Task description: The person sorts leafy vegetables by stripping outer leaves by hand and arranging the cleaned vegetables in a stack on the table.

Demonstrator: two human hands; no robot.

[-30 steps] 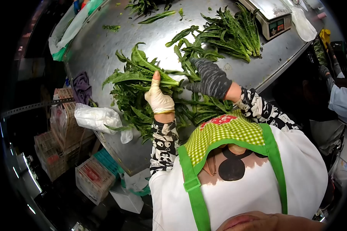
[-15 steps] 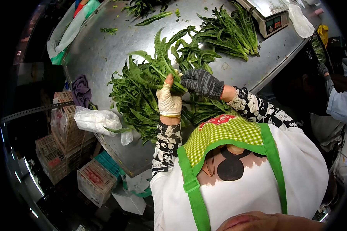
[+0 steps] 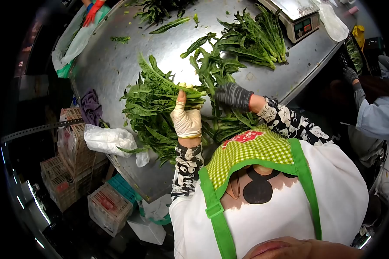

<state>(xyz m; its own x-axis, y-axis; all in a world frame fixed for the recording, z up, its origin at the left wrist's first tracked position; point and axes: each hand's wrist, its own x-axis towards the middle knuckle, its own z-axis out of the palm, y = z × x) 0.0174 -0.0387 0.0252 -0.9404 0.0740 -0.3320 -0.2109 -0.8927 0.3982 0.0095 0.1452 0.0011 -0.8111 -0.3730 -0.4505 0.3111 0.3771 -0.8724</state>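
My left hand (image 3: 186,118), in a thin whitish glove with the thumb bare, is wrapped round a bunch of long-leaf lettuce (image 3: 155,86). The pale cut stem ends point right, above my thumb. My right hand (image 3: 233,96) wears a dark grey knit glove and is smeared by motion, so its fingers cannot be read. It hovers just right of those stem ends, over loose lettuce leaves (image 3: 222,64). More lettuce (image 3: 153,134) lies heaped under and left of my left hand.
The metal table (image 3: 112,69) carries another lettuce bunch (image 3: 257,39), a scale (image 3: 300,23) and a white plastic bag roll (image 3: 110,140). Crates (image 3: 110,207) stand below its left edge. Another person's red-gloved hand (image 3: 93,14) is at a bag; a co-worker's grey-gloved hand (image 3: 351,74) shows right.
My right hand has moved right, away from the stems. My left hand has shifted slightly left, and a leaf that stood upright now lies along the bunch. The red-gloved hand has come further into view.
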